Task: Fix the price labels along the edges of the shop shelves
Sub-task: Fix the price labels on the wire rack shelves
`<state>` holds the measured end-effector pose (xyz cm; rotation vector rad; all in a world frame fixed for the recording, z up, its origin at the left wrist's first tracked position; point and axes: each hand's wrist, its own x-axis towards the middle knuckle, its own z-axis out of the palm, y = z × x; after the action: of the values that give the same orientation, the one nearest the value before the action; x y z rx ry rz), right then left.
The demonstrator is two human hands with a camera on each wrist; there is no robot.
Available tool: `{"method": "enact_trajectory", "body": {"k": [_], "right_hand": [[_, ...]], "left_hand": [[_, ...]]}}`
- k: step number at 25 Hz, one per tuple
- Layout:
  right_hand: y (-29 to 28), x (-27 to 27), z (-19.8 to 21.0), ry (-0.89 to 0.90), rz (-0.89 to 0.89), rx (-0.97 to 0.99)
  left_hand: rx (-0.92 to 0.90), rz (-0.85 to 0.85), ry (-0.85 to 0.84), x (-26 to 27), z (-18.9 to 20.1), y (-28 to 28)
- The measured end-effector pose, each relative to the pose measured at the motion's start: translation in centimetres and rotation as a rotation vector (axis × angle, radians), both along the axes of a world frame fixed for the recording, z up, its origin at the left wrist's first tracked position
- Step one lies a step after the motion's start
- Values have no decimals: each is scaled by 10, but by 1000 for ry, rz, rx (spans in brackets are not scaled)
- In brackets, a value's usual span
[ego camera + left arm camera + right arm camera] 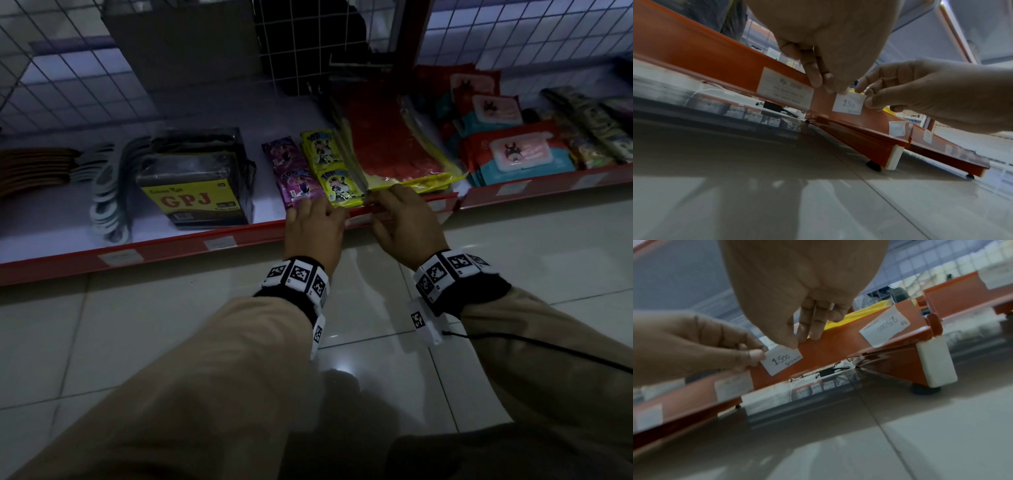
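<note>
Hands were mid-fix: left hand and right hand both pinched the small white handwritten paper label on the orange shelf edge; next probably needed pressing it flat.

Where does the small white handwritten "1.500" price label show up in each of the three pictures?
Head: hidden behind the hands at the red shelf edge.
Left wrist: small white handwritten label, centre, between both hands' fingertips.
Right wrist: left of centre, tilted.
Shared landmark: the red shelf edge.
</note>
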<state>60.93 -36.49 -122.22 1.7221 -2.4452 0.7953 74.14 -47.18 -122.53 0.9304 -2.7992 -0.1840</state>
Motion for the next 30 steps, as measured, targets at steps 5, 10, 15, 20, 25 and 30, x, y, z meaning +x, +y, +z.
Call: {"method": "enact_trajectory", "body": {"k": [5,10,15,20,25,30], "right_hand": [[-1,-2,-2,159,23,85],[0,-2,-4,180,10,107],[-1,-4,-5,212,14,148],[1,-4,-4,209,16,147],[3,-3,-3,201,5,125],[18,-12,3,252,-51,140]], "left_hand": [[-43,-21,-35,-2,-1,0],[-31,-42,-9,-2,-2,1],[-47,-46,-53,-1,-1,0],[-50,-47,-41,1,0,1],[-41,-50,0,3,-1,0],[-59,-60,5,7,1,3]]}}
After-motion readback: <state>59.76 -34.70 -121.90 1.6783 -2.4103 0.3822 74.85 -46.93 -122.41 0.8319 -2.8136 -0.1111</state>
